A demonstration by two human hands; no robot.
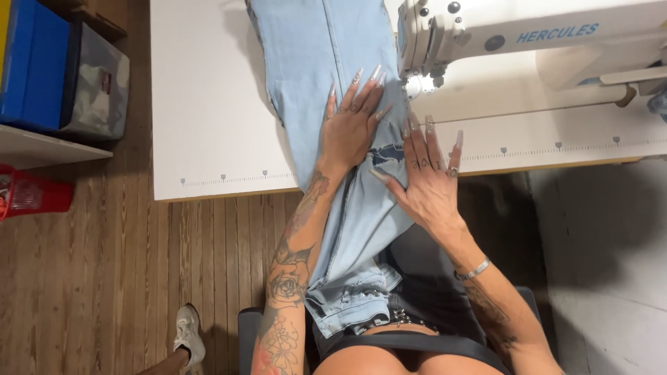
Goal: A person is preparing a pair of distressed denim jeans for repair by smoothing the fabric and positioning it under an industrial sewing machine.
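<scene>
Your left hand lies flat, fingers spread, on the pale blue jeans that run up the white table (hem end trailing into your lap). Your right hand presses open beside it, below the sewing machine.

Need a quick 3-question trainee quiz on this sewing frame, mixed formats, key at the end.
1. True or false: both hands lie flat on the light blue jeans.
2. Which hand is nearer the sewing machine head? A) left hand B) right hand
3. Fill in: the jeans lie on the white ____ and hang over its front edge toward the lap.

Key:
1. True: palms down, fingers spread, nothing gripped.
2. A: its fingertips reach up beside the needle area; the right hand rests lower, at the table edge by the dark patch.
3. Table.
</scene>
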